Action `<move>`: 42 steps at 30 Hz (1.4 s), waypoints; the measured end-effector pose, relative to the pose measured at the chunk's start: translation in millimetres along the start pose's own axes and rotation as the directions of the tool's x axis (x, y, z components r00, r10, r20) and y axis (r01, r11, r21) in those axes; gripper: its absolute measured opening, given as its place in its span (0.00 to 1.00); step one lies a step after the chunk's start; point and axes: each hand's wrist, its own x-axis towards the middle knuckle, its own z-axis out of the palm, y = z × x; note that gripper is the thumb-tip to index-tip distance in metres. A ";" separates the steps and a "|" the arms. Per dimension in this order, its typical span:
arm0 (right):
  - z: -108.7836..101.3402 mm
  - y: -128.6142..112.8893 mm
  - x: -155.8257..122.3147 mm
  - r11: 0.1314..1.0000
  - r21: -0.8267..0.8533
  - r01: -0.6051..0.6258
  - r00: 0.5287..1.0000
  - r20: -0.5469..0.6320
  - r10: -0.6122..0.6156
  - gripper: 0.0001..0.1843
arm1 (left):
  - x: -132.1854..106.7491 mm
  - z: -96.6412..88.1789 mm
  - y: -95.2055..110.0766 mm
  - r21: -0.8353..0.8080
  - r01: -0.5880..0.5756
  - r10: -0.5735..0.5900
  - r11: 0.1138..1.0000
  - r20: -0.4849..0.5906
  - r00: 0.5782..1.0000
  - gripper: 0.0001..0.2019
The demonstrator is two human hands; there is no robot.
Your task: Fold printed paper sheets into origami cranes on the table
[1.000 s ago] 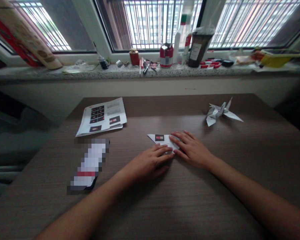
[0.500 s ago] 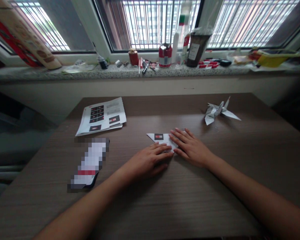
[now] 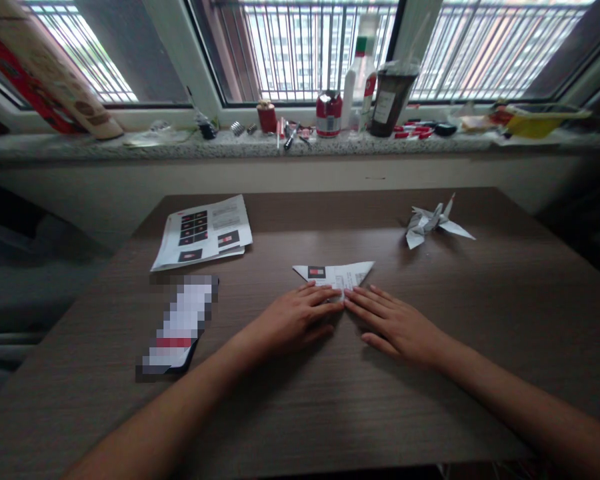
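Note:
A printed sheet of paper folded into a triangle [image 3: 337,274] lies on the brown table [image 3: 300,413], its long edge facing the window. My left hand [image 3: 303,317] rests palm down with its fingers over the triangle's left lower side. On the other side, my right hand [image 3: 395,320] lies flat, fingertips touching the paper's right lower edge near the bottom corner. Both hands have their fingers stretched out. The fingers hide the triangle's lower part.
A folded paper crane [image 3: 435,223] stands at the back right. Printed sheets [image 3: 205,230] lie at the back left, with a phone [image 3: 183,323] nearer me. A red can [image 3: 329,113], a dark cup [image 3: 393,100] and other small items line the windowsill [image 3: 180,148].
My right hand has slid down and toward me, off the triangle's right part, which now shows. My left hand has hardly moved. The view has shifted slightly.

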 end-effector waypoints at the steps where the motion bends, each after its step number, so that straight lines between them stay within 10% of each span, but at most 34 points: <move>1: 0.8 0.2 -0.3 1.000 0.003 -0.002 1.000 0.004 0.002 0.38 | 0.0 0.0 -1.0 -0.008 -0.009 0.009 1.000 -0.001 1.000 0.22; 27: -5.2 18.8 3.2 0.997 0.064 -0.052 0.999 0.014 0.051 0.33 | -1.7 0.8 -1.7 -0.027 -0.005 0.005 1.000 0.003 1.000 0.19; 42: -0.1 64.1 -4.0 0.934 -0.046 -0.355 0.931 -0.108 0.348 0.34 | -2.1 2.9 -3.3 -0.027 -0.008 0.009 1.000 0.005 1.000 0.19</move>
